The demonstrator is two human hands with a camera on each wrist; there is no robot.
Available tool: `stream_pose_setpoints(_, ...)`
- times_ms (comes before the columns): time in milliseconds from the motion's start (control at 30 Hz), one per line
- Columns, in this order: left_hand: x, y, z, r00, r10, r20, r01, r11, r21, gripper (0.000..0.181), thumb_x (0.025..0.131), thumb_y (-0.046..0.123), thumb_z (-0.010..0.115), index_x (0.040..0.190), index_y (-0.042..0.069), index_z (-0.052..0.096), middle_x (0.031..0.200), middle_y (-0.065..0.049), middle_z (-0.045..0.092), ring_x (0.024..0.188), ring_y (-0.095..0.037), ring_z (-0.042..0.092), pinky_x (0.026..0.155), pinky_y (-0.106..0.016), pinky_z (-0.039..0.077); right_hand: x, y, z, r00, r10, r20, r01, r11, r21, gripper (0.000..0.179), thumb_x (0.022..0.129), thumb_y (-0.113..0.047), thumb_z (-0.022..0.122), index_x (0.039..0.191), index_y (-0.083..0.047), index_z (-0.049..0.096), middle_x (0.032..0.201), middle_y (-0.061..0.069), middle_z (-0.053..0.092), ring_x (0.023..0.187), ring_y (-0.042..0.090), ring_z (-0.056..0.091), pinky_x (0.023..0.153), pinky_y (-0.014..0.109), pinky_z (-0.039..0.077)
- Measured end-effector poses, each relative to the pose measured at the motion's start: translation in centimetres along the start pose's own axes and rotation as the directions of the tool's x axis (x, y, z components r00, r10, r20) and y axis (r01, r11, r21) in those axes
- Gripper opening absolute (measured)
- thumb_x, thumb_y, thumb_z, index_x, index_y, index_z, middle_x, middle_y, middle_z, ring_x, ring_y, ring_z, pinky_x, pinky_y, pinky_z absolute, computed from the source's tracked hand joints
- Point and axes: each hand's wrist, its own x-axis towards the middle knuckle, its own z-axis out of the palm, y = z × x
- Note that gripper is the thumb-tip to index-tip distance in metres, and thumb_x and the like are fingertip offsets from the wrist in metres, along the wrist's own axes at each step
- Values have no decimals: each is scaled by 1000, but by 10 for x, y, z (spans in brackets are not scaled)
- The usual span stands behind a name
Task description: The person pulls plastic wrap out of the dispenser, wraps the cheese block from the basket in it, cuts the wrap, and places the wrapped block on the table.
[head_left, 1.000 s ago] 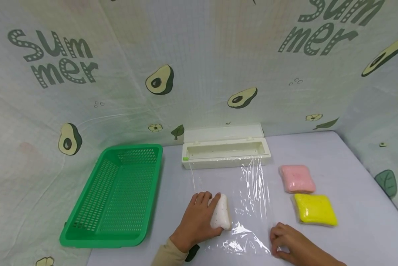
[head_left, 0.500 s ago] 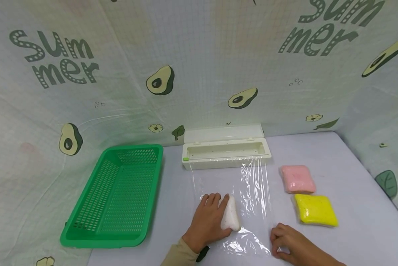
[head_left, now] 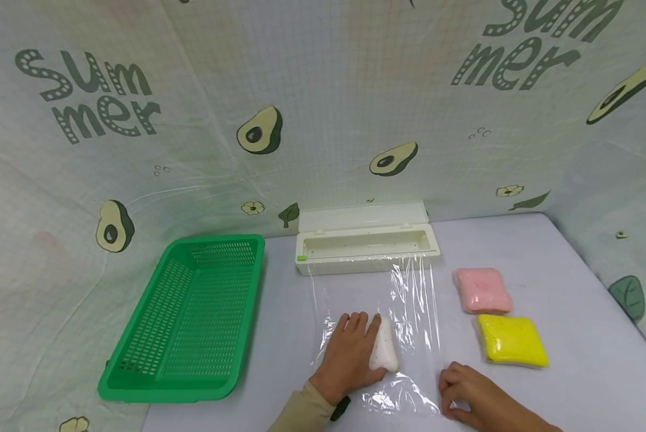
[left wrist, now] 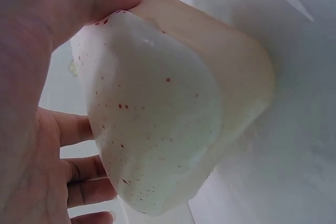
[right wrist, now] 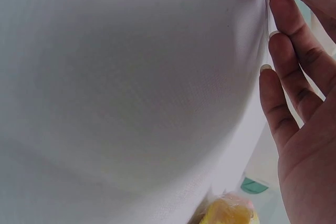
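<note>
A white, red-speckled soft-looking block (head_left: 385,349) with a beige underside lies on a sheet of clear plastic wrap (head_left: 417,312). My left hand (head_left: 350,360) grips it from the left; in the left wrist view the thumb bears on one end of the block (left wrist: 157,98) while the fingers reach round its side. At the sheet's near right corner, my right hand (head_left: 474,396) pinches the wrap's edge, though its fingertips are partly hidden. In the right wrist view that hand's fingers (right wrist: 286,56) curve down by the white tabletop.
Behind the wrap stands an open white wrap dispenser box (head_left: 366,264), its lid raised. A green basket (head_left: 236,336) is at left. Pink (head_left: 483,290) and yellow (head_left: 512,340) blocks in clear film lie at right. A printed cloth backdrop (head_left: 328,120) rises behind.
My left hand has slid the white block rightward across the wrap, closer to the middle of the sheet. My right hand stays in place.
</note>
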Motion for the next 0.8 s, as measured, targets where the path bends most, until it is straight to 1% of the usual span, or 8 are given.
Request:
stream_pose_setpoints(100,0,3,2,1000,9,15,-10,1000,12,97,75,79,74,146,15,59,124,-1,64,116,-18,57,106,-35,44,0,0,0,1000,18,18,-18,1000,9,37,67,-11,96,80,-36,72,95,-21,57,91,1,50,80,12,38)
stream_pose_setpoints(200,-2,6,5,1000,16,20,-16,1000,17,97,75,80,74,145,15,60,127,-1,65,119,-18,58,107,-35,44,-1,-1,-1,998,51,48,-52,998,24,36,69,-12,96,81,-37,72,96,-21,56,91,0,50,79,11,38)
stream_pose_setpoints(433,-3,9,12,1000,13,-12,-13,1000,21,102,73,87,71,146,16,60,126,0,66,117,-17,59,107,-35,44,0,-2,-2,996,64,60,-66,997,27,36,70,-11,96,79,-37,73,95,-22,56,90,-1,49,77,12,39)
stream_pose_setpoints(533,-4,8,15,1000,18,-20,-18,1000,12,107,73,91,67,149,16,58,125,0,64,115,-17,59,108,-34,44,1,-3,-4,992,92,88,-96,994,50,34,73,-12,95,80,-37,73,95,-22,56,90,-1,49,76,13,41)
stream_pose_setpoints(600,-6,7,15,1000,16,-15,-16,1000,-15,110,74,93,64,154,17,54,128,0,62,115,-17,58,108,-34,44,2,-3,-5,987,116,109,-122,991,58,33,75,-13,94,81,-37,74,95,-23,56,90,-1,49,75,15,43)
stream_pose_setpoints(700,-14,1,15,1000,4,3,-4,996,-87,113,76,93,63,161,20,45,140,-3,58,122,-18,56,110,-37,44,3,-4,-6,980,146,134,-156,985,69,31,77,-14,93,81,-38,74,95,-24,56,89,-2,49,73,17,46)
stream_pose_setpoints(800,-27,-10,14,1000,-14,23,18,983,-185,115,75,89,68,163,20,41,153,-6,52,130,-21,54,111,-41,44,3,-3,-5,984,125,123,-134,989,63,32,75,-13,94,81,-38,74,95,-23,57,89,-2,49,74,16,46)
